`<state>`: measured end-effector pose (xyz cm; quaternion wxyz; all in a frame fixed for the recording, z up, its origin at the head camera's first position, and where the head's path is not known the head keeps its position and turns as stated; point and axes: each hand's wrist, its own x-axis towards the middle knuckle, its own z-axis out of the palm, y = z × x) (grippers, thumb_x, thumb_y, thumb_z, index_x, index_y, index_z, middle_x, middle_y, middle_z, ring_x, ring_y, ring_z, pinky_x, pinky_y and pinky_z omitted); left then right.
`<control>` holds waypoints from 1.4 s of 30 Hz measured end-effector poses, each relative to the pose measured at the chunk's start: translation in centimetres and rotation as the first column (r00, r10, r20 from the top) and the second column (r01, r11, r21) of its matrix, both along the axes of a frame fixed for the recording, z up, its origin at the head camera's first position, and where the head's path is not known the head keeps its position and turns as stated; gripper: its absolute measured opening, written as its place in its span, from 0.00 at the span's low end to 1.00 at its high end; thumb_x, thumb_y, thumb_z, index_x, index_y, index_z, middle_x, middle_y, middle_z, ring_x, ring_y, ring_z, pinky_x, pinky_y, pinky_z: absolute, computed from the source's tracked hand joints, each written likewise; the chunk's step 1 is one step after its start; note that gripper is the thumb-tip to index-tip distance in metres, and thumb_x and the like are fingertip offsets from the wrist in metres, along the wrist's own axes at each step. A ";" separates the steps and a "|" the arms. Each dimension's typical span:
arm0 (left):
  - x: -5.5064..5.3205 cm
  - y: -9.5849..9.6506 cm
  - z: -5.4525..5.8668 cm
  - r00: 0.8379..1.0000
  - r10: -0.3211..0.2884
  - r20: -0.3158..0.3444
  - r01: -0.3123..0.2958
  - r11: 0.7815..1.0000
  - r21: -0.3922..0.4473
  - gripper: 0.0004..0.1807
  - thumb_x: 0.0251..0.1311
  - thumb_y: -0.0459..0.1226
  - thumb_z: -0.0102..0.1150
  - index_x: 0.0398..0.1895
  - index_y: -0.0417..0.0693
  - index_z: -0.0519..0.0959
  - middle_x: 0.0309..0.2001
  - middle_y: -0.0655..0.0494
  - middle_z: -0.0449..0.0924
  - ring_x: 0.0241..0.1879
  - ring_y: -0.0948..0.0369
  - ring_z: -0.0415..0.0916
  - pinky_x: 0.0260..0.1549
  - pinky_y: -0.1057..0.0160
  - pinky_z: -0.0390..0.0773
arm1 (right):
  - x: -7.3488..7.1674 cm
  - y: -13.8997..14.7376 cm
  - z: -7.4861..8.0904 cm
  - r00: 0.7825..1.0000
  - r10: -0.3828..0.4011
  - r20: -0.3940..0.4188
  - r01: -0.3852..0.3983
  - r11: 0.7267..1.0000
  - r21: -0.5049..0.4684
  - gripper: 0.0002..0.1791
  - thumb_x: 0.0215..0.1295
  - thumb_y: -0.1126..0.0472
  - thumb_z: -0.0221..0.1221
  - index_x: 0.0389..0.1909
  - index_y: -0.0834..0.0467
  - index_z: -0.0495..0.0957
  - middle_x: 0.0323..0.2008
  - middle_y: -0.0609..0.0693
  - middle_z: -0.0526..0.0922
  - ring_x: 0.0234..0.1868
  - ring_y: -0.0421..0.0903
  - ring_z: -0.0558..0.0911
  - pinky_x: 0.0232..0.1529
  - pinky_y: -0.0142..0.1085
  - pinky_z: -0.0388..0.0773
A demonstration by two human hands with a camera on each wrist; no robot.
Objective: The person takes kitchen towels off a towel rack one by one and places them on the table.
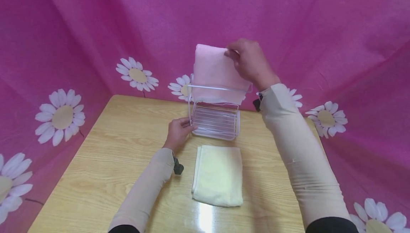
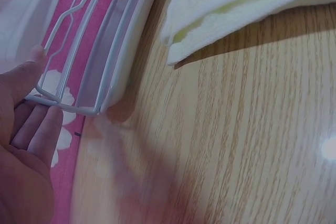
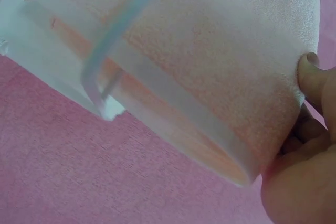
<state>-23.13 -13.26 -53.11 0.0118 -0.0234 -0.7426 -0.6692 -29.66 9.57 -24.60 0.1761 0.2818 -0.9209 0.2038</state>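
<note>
My right hand pinches the upper right corner of a folded pink towel. The towel stands upright, its lower part behind the front rail of a white two-tier wire rack. Up close in the right wrist view, thumb and fingers grip the edge of the pink towel, and a rack bar crosses in front of it. Low on the rack's left side, my left hand holds the wire frame between thumb and fingers. A folded pale yellow towel lies flat on the table before the rack.
The rack stands near the back edge of a wood-grain table, with a shallow tray under its lower tier. A magenta cloth with white daisies hangs close behind and along both sides. Light glares off the tabletop near the front.
</note>
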 end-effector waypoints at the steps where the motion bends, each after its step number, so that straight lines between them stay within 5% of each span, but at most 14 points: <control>1: 0.0 0.0 0.0 1.000 0.000 0.001 0.000 1.000 -0.003 0.21 0.58 0.27 0.70 0.55 0.27 0.79 0.52 0.33 0.81 0.51 0.48 0.83 0.46 0.66 0.85 | 0.1 0.1 0.2 1.000 -0.006 -0.007 0.006 1.000 -0.011 0.10 0.74 0.64 0.58 0.34 0.65 0.82 0.32 0.59 0.81 0.36 0.56 0.75 0.39 0.46 0.75; 42: 0.2 -0.3 0.3 1.000 0.000 0.020 0.000 1.000 -0.004 0.22 0.59 0.26 0.69 0.56 0.26 0.78 0.52 0.32 0.81 0.51 0.48 0.83 0.45 0.66 0.85 | 2.9 1.3 5.7 0.974 -0.064 -0.217 0.039 0.992 -0.120 0.14 0.74 0.59 0.59 0.42 0.68 0.86 0.37 0.62 0.85 0.36 0.54 0.78 0.35 0.43 0.73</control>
